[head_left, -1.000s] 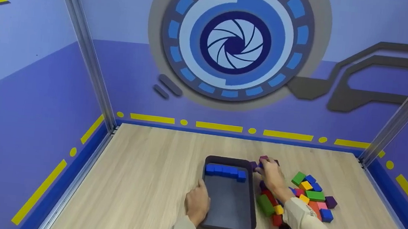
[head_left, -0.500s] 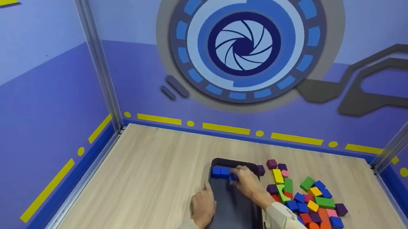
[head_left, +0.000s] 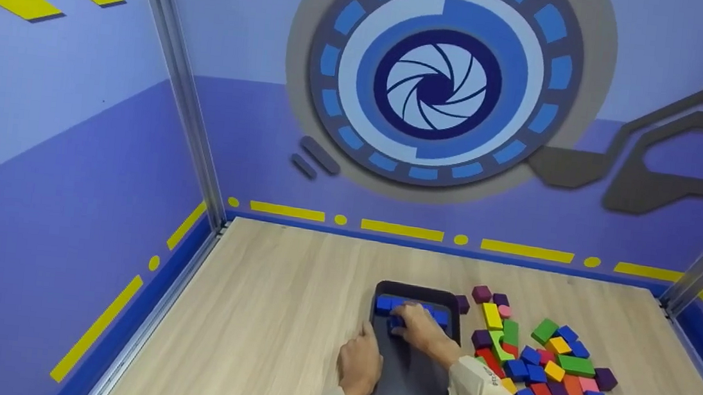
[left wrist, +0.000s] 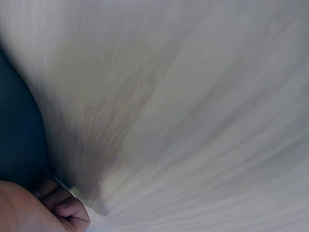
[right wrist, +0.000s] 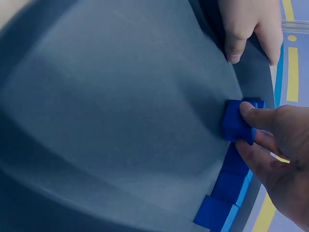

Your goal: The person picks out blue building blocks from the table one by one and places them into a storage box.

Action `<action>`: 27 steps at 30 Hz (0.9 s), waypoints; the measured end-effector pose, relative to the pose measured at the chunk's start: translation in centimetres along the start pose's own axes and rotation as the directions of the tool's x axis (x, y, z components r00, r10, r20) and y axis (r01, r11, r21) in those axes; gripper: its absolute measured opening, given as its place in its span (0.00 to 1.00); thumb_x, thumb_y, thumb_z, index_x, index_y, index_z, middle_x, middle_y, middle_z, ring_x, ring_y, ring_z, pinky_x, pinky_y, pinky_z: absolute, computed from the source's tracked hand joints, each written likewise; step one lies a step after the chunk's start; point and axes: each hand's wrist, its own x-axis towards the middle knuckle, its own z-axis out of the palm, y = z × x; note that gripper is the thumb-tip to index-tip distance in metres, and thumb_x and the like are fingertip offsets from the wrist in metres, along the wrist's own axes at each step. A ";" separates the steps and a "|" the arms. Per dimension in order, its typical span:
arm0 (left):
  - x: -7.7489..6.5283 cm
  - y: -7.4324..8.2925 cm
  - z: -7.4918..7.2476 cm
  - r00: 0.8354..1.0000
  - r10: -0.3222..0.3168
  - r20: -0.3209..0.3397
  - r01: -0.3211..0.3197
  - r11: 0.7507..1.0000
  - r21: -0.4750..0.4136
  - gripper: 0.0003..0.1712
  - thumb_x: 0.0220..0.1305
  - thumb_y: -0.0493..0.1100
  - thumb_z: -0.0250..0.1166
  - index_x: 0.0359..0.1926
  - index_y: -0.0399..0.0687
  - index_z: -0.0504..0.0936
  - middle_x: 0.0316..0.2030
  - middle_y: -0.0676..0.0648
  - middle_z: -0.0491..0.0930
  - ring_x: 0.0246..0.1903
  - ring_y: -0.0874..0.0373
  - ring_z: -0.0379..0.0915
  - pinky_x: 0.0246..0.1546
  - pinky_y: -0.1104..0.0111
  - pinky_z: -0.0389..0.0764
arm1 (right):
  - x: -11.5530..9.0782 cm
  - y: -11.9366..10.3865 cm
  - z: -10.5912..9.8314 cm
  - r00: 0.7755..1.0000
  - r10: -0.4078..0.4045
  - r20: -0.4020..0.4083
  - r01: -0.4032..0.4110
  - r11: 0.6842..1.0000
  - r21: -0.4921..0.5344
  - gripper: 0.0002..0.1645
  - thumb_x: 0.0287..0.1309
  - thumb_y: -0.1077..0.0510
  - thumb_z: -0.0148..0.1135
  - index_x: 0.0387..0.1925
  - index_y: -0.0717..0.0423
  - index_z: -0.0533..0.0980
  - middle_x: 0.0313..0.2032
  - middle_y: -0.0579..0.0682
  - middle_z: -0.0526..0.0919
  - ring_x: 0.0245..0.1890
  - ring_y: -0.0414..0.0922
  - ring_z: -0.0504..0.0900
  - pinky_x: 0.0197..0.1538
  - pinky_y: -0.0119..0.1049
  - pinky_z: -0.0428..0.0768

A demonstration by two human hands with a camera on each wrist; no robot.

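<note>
Smooth blue cube, looks like painted wood (right wrist: 234,122): inside dark grey rectangular tray, plastic by the look (head_left: 408,390), near eleven o'clock. Right hand (head_left: 419,330) has it pinched, thumb against fingers, spread only to cube width. Row of matching blue cubes (right wrist: 228,186) lies along the twelve o'clock wall, just beyond; contact unclear to me. Main risk, I judge: knuckles or cube corner knocking that row askew. Left hand (head_left: 361,361), fingers curled, grips the nine o'clock wall; if it slackened, tray might slide toward three o'clock into the dark purple cube (head_left: 462,304) beside it and the scattered multicoloured wooden-looking blocks (head_left: 536,373)
</note>
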 end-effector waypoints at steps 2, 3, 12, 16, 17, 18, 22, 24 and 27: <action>-0.1 0.2 0.1 1.000 0.012 -0.015 -0.011 1.000 0.002 0.33 0.49 0.48 0.80 0.52 0.41 0.75 0.24 0.46 0.84 0.22 0.53 0.83 0.23 0.62 0.79 | -0.4 0.2 -0.4 1.000 0.025 -0.013 -0.025 1.000 0.009 0.16 0.58 0.65 0.72 0.48 0.67 0.82 0.46 0.62 0.86 0.46 0.57 0.87 0.49 0.53 0.84; -0.1 0.3 0.1 1.000 0.017 -0.025 -0.017 1.000 0.000 0.33 0.49 0.48 0.80 0.52 0.40 0.75 0.24 0.46 0.84 0.22 0.53 0.83 0.23 0.62 0.79 | -0.6 0.3 -0.6 0.999 0.031 -0.026 -0.030 1.000 0.007 0.16 0.58 0.64 0.72 0.48 0.67 0.82 0.46 0.62 0.86 0.46 0.57 0.87 0.49 0.52 0.84; -0.3 -0.2 0.3 0.998 0.026 -0.062 -0.029 0.998 -0.057 0.33 0.49 0.42 0.79 0.55 0.36 0.75 0.21 0.44 0.83 0.22 0.49 0.83 0.23 0.59 0.78 | -3.9 3.6 -5.0 0.985 0.128 -0.120 -0.133 0.990 -0.035 0.09 0.62 0.65 0.68 0.43 0.66 0.85 0.39 0.58 0.86 0.41 0.54 0.86 0.49 0.49 0.85; -0.4 -0.8 0.3 0.997 0.020 -0.079 -0.025 0.998 -0.060 0.31 0.49 0.41 0.79 0.52 0.37 0.75 0.21 0.44 0.83 0.22 0.49 0.83 0.22 0.59 0.79 | -6.6 6.7 -6.9 0.972 0.219 -0.086 -0.228 0.968 -0.107 0.10 0.60 0.69 0.67 0.44 0.66 0.85 0.42 0.61 0.86 0.43 0.56 0.86 0.50 0.51 0.85; -0.4 -0.9 0.2 0.996 0.018 -0.082 -0.023 0.998 -0.060 0.30 0.49 0.41 0.79 0.50 0.37 0.75 0.21 0.44 0.83 0.22 0.49 0.83 0.22 0.59 0.79 | -7.4 7.5 -7.3 0.968 0.242 -0.070 -0.249 0.961 -0.118 0.11 0.59 0.70 0.67 0.44 0.66 0.85 0.42 0.61 0.86 0.44 0.57 0.86 0.50 0.51 0.85; -0.5 -1.0 0.2 0.996 0.017 -0.083 -0.022 0.998 -0.058 0.28 0.49 0.41 0.79 0.48 0.38 0.75 0.21 0.44 0.82 0.21 0.49 0.83 0.21 0.59 0.78 | -8.3 8.3 -7.7 0.964 0.260 -0.055 -0.265 0.955 -0.133 0.12 0.59 0.70 0.67 0.45 0.67 0.84 0.43 0.62 0.86 0.45 0.58 0.86 0.51 0.52 0.84; -0.6 -1.0 0.3 0.996 0.032 -0.086 -0.036 0.998 -0.046 0.27 0.49 0.41 0.79 0.46 0.39 0.75 0.20 0.44 0.82 0.20 0.50 0.83 0.20 0.60 0.78 | -11.7 11.1 -9.4 0.944 0.330 0.003 -0.326 0.934 -0.143 0.11 0.59 0.68 0.69 0.44 0.69 0.84 0.41 0.64 0.86 0.42 0.59 0.86 0.49 0.54 0.84; -0.6 -0.8 0.4 0.995 0.047 -0.086 -0.051 0.997 -0.049 0.30 0.49 0.42 0.80 0.49 0.37 0.75 0.21 0.44 0.82 0.21 0.50 0.83 0.20 0.60 0.78 | -13.1 11.9 -10.2 0.932 0.361 0.027 -0.355 0.925 -0.133 0.12 0.59 0.68 0.69 0.44 0.70 0.83 0.41 0.65 0.86 0.43 0.60 0.86 0.49 0.55 0.84; -0.7 -0.3 0.4 0.994 0.065 -0.083 -0.069 0.997 -0.045 0.33 0.48 0.44 0.80 0.51 0.37 0.75 0.21 0.44 0.83 0.21 0.50 0.83 0.20 0.60 0.79 | -14.8 12.6 -11.0 0.926 0.375 0.039 -0.368 0.922 -0.122 0.14 0.57 0.68 0.71 0.45 0.73 0.82 0.43 0.68 0.87 0.45 0.62 0.86 0.50 0.56 0.83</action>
